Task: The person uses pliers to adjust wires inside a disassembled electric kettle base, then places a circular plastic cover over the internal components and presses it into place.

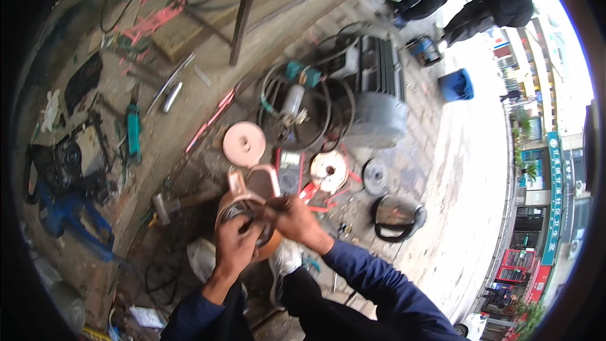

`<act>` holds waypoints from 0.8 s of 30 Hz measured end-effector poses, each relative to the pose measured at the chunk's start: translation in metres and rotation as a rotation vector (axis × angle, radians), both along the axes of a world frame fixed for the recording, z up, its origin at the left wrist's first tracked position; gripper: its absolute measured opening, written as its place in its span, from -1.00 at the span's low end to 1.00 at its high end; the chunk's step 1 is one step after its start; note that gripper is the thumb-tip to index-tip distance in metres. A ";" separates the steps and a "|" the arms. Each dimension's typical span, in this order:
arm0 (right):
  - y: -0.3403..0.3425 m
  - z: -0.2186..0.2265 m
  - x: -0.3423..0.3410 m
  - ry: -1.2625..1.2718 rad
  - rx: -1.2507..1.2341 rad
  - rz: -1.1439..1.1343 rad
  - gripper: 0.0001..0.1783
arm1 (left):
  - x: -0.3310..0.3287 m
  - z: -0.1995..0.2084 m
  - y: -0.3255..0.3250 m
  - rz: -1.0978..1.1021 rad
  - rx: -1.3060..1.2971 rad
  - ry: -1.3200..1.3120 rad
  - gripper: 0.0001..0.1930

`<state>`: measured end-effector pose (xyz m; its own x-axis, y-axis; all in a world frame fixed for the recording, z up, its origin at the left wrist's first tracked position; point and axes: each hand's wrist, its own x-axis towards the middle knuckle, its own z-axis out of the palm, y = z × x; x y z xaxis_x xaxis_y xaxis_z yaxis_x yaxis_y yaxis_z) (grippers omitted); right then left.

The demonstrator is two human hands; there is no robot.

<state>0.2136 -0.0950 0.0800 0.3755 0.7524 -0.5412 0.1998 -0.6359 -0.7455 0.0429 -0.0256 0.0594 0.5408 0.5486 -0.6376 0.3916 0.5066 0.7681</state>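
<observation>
We are bending over one orange-brown vessel (267, 249), which is sitting just beyond our shoes, its open mouth facing up. Our left hand (235, 246) is resting over that mouth with fingers curled narrow; our right hand (295, 218) is bunching its fingers at the rim's right side. Blur is hiding their tips, so we cannot tell what either is gripping.

On the left, a raised concrete ledge (205, 85) is running diagonally and bounding our space. Ahead, a pink disc (238, 145) and a red-edged meter (290, 167) are lying close to the vessel, leaving us little room that way. At our left, a hammer (163, 207) is crowding the same strip. The widest room is opening rightward, past a dark kettle (396, 211), over pale pavement (442, 183).

Counting, we are seeing one vessel, one pink disc, one meter, one hammer, one cream spool (320, 177), one grey disc (375, 177), one kettle and, farther off, one blue bucket (456, 85).
</observation>
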 end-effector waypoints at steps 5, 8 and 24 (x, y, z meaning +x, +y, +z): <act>-0.010 0.003 0.011 -0.307 0.225 0.281 -0.81 | -0.003 -0.009 -0.002 0.055 -0.111 -0.076 -0.79; -0.009 0.011 0.026 -0.276 0.405 0.487 -0.72 | -0.004 -0.017 -0.002 0.091 -0.100 -0.129 -0.85; -0.002 -0.019 0.024 -0.362 0.176 0.484 -0.67 | -0.002 -0.033 -0.006 -0.027 0.550 -0.132 -0.84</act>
<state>0.2378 -0.0968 0.0607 0.1065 0.9493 -0.2958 0.6933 -0.2841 -0.6622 0.0412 -0.0320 0.0268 0.6148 0.7659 -0.1881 0.2820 0.0092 0.9594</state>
